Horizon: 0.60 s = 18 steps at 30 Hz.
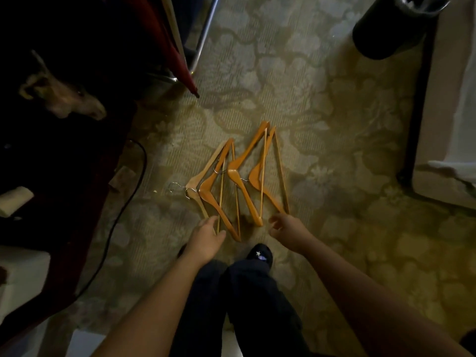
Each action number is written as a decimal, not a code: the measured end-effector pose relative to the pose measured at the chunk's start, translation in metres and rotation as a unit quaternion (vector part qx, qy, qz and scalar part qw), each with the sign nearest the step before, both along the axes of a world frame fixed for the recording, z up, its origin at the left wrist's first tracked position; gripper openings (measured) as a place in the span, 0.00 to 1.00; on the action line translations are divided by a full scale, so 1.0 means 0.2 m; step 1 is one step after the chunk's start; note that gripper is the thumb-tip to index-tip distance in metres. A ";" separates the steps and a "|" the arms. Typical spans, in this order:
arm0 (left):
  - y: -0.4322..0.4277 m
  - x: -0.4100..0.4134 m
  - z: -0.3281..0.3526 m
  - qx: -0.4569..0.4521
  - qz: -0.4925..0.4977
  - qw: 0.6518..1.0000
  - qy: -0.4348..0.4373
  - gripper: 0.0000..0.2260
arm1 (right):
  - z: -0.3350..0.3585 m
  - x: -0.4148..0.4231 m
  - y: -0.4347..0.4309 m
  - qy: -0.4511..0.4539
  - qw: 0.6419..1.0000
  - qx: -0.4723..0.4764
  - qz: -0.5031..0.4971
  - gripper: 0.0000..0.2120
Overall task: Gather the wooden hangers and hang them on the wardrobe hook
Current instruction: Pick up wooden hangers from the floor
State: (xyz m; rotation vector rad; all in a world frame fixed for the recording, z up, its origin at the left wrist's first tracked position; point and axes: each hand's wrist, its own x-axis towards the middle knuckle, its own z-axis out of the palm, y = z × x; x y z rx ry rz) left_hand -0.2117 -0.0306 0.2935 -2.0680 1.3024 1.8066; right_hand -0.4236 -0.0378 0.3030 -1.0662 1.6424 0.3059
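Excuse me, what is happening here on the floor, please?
A person bends over a group of wooden hangers that lie overlapping on the patterned carpet. The left hand reaches to the near ends of the hangers on the left, and the right hand is close to the near end of the rightmost one. Neither hand grips a hanger yet, so all of them lie on the floor. No wardrobe hook is in view.

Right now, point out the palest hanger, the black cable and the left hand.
palest hanger (192,186): head view, on its wooden neck bend.
black cable (145,161): head view, on its upper curve.
left hand (206,237): head view, on its back.
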 end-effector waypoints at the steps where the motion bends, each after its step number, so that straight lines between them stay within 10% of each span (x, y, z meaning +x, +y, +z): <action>1: 0.00 -0.01 -0.10 -0.007 -0.004 1.000 0.002 0.24 | -0.10 0.01 -0.02 0.002 1.000 0.000 -0.001 0.17; 18: -0.10 -0.01 -1.59 -0.004 0.014 0.999 -0.044 0.32 | -1.59 0.25 -0.29 0.093 0.991 -0.094 0.018 0.25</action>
